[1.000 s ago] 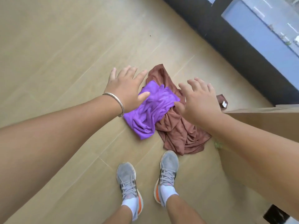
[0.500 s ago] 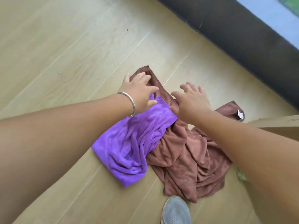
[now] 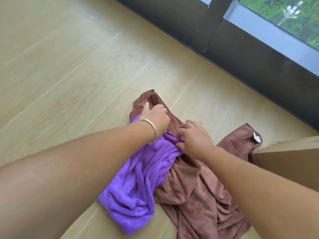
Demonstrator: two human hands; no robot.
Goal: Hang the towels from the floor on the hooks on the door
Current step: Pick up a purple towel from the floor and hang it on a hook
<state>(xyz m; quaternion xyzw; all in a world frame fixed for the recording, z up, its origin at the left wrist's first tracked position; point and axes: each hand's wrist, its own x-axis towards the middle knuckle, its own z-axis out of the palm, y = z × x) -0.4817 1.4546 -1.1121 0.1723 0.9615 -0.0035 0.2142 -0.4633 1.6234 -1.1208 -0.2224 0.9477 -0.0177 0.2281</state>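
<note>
Crumpled purple microfibre towel (image 3: 136,183) lies on pale wood-plank floor (image 3: 69,66), overlapping rumpled brown microfibre towel (image 3: 198,192). Your left hand (image 3: 155,118), silver bangle (image 3: 151,130) at wrist, curls fingers into brown cloth's far corner. Your right hand (image 3: 193,137) pinches the purple towel's upper edge. Cardboard box (image 3: 290,161) just right.

Two crumpled cloth towels lie on the floor: one purple microfibre towel (image 3: 133,183) and one brown microfibre towel (image 3: 198,192). One tan cardboard box (image 3: 290,163). Two bare hands, one silver bangle (image 3: 151,131).
</note>
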